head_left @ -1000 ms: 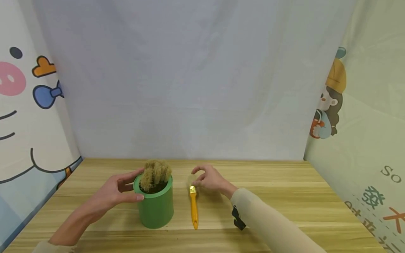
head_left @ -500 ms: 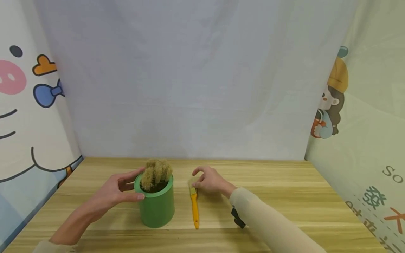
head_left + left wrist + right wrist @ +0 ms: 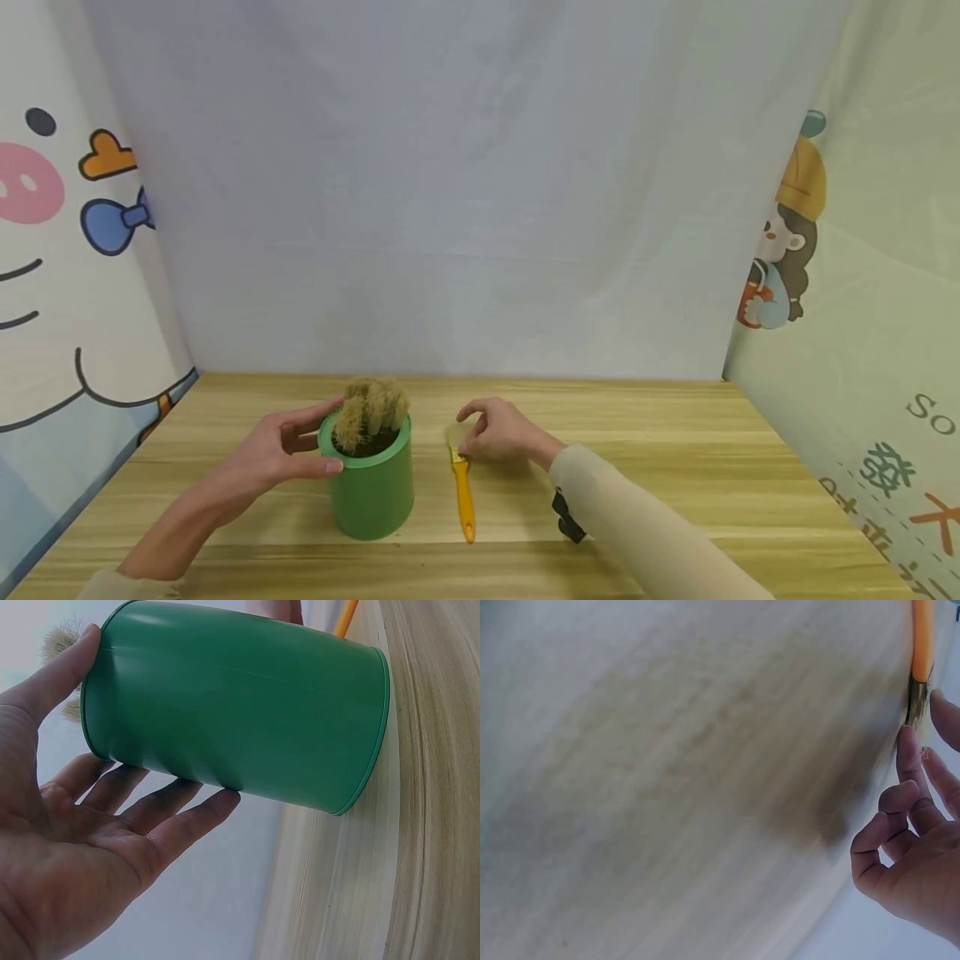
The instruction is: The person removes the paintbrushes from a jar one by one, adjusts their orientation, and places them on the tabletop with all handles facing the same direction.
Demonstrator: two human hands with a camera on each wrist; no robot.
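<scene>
Your left hand (image 3: pixel 264 454) grips the top of a green cylindrical pot (image 3: pixel 372 498) holding a fuzzy tan plant (image 3: pixel 371 413), nearer the wood-grain bench's (image 3: pixel 637 433) left edge than its right, while your right hand (image 3: pixel 501 428), fingers bent, is at the far-edge-facing bristles (image 3: pixel 453 434) of a yellow-handled paintbrush (image 3: pixel 464 496), pinching or merely touching, I cannot tell.

Pot (image 3: pixel 372 498), brush (image 3: pixel 462 483) on wood-grained table (image 3: pixel 652 433)

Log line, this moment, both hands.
left hand: grips upright green pot | right hand: at bristle end of brush, grip unclear
</scene>
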